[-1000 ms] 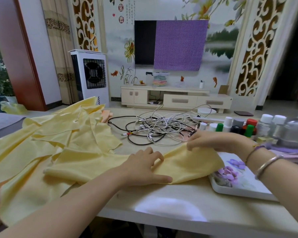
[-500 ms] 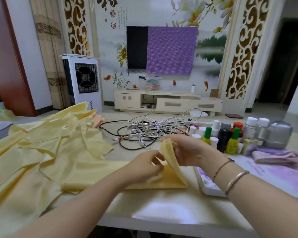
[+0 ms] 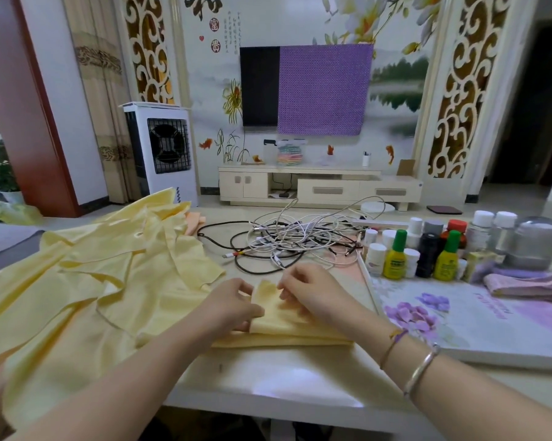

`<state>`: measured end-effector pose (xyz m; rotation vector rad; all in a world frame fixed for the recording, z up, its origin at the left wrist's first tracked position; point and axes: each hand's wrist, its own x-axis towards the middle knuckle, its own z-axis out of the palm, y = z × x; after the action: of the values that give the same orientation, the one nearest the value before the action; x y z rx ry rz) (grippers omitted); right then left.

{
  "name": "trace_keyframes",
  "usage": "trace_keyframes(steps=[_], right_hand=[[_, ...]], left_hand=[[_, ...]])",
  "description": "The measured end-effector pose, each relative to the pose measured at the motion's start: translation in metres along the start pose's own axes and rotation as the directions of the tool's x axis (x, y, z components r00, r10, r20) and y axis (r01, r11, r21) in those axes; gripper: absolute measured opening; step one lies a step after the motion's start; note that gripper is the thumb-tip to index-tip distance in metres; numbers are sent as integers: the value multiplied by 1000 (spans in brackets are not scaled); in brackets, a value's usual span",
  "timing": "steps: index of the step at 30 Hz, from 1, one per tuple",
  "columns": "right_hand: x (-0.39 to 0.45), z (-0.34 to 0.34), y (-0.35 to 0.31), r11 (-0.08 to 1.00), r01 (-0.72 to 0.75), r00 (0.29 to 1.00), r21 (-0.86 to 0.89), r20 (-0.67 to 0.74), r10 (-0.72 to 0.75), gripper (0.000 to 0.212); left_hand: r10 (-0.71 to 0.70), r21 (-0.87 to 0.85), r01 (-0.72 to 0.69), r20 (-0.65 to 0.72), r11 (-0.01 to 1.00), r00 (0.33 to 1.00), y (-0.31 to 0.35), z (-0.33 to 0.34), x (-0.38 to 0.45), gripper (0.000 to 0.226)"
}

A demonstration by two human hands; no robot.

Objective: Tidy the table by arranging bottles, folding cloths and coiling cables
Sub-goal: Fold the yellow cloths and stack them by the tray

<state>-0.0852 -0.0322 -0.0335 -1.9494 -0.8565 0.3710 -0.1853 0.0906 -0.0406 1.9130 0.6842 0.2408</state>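
A large pale yellow cloth [image 3: 102, 291] lies rumpled over the left half of the table, with a flat folded part [image 3: 284, 332] at its right end. My left hand [image 3: 236, 303] and my right hand [image 3: 309, 291] sit close together on that folded part, each pinching the raised corner of cloth between them. Behind the hands lies a tangle of white and black cables [image 3: 293, 241]. A cluster of small bottles [image 3: 427, 249], two of them yellow with green caps, stands at the right.
A flowered white tray [image 3: 491, 329] fills the right side and carries a folded pink-purple cloth [image 3: 529, 283]. A silver jar [image 3: 535, 243] stands behind the bottles. A small orange cloth [image 3: 193, 222] peeks out behind the yellow one. The table's front edge [image 3: 284, 405] is near me.
My right hand lifted the cloth's right end and folded it leftward over itself. Both hands have come together and now pinch the corner on top of the fold.
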Motion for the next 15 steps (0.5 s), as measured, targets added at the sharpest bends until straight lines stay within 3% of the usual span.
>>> trace_keyframes(steps=[2,4,7,9,12,15], right_hand=[[-5,4,7,960,163,986,-229,6,-166,8],[-10,11,15,871,292,957,-396,124,-264,21],[-17,20,23,770,370,929,-519,232,-290,41],[-19,22,23,728,373,927,-575,257,-273,48],[-22,23,22,670,370,928,-644,291,-233,55],[-22,26,23,640,356,932,-681,312,-186,60]], left_hand=[[8,-11,-8,-24,1000,1000,-2,0,3,31],[10,-15,-11,-20,1000,1000,-2,1,1,31],[12,10,-11,-29,1000,1000,-3,-4,0,32],[78,177,-60,-100,982,992,-6,-17,2,32],[194,661,6,-229,751,954,-12,-49,2,38],[110,824,205,-305,528,946,-17,-74,-3,55]])
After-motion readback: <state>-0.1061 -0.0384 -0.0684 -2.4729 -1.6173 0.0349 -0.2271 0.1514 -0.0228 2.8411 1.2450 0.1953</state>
